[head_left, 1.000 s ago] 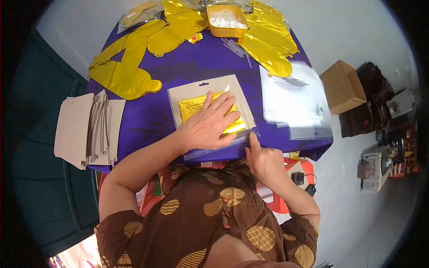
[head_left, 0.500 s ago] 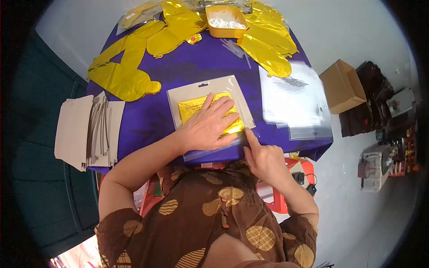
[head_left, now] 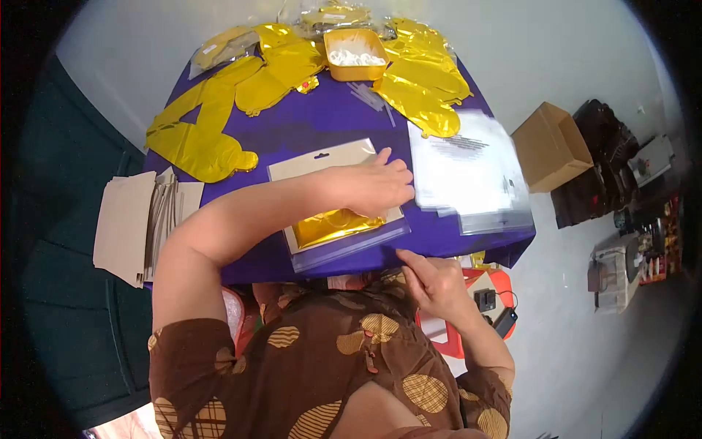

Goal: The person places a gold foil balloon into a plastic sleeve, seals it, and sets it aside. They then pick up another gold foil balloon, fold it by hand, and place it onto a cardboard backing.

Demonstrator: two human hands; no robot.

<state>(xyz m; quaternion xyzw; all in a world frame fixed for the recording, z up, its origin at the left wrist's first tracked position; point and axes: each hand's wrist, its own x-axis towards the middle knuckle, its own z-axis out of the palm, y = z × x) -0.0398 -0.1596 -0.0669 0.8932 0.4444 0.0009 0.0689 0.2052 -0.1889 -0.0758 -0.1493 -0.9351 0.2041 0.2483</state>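
Note:
A clear plastic bag (head_left: 314, 162) with a beige card and a folded gold foil piece (head_left: 333, 224) inside lies on the purple table (head_left: 307, 117). My left hand (head_left: 373, 186) reaches across it to the bag's right edge, next to a stack of clear bags (head_left: 468, 172); the fingers are curled and blurred, so whether they grip anything is unclear. My right hand (head_left: 431, 282) rests at the table's near edge, fingers loosely spread, touching the bag's lower right corner area and holding nothing I can see.
Gold foil balloons (head_left: 197, 128) and a yellow tray (head_left: 355, 53) of white bits lie at the far side. A stack of beige cards (head_left: 135, 219) sits left. A cardboard box (head_left: 548, 146) and a red device (head_left: 486, 289) are on the floor, right.
My left hand lifted off the gold foil piece and moved right toward the stack of clear bags. My right hand drew back from the bag's lower edge toward the table edge.

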